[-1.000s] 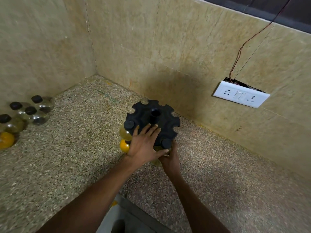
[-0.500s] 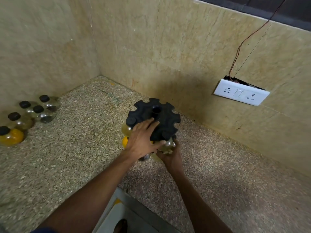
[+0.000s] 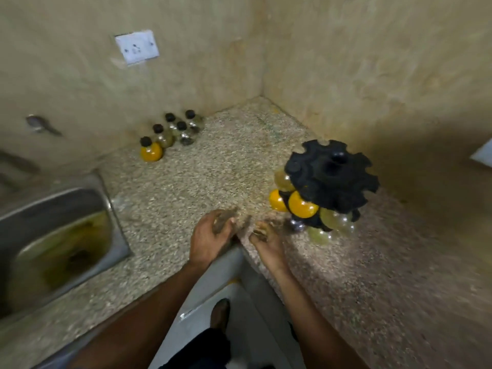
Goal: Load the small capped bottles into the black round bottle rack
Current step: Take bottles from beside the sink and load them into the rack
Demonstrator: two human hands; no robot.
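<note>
Reaching next for the five loose small round glass bottles with black caps, clustered at about eleven o'clock against the wall, looked like the step in hand, and it would go best one bottle per hand, gripped by the belly with the cap up. Both hands hovered over the near edge of the speckled stone desk, near each other but apart, the left hand and right hand holding nothing, fingers loosely curled, though blur hid detail. The black round notched plastic bottle rack stood at two o'clock, partly loaded with yellow and clear bottles. A steel sink lay at nine o'clock, a spot to steer around.
</note>
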